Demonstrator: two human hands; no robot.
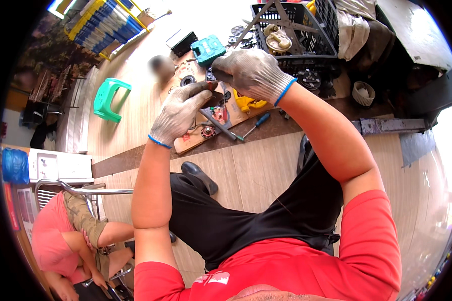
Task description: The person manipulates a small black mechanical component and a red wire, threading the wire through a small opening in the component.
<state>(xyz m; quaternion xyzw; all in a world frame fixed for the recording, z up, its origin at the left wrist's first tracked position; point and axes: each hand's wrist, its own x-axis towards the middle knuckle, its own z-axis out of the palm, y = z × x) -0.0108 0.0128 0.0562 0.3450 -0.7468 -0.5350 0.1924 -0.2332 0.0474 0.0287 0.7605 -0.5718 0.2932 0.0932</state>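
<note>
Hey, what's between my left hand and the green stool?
In the head view, light wood-patterned floor shows between your left hand and the green stool.

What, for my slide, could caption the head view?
Gloved left hand and right hand close together, blue-handled screwdriver nearby, green plastic stool at left.

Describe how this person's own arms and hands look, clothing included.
The left hand and right hand wear whitish knit work gloves with ribbed wrists and bright blue edging. Greyish dirt marks both, showing heavily around the right glove's fingers. The forearms are bare, and short red sleeves cover the upper arms.
</note>
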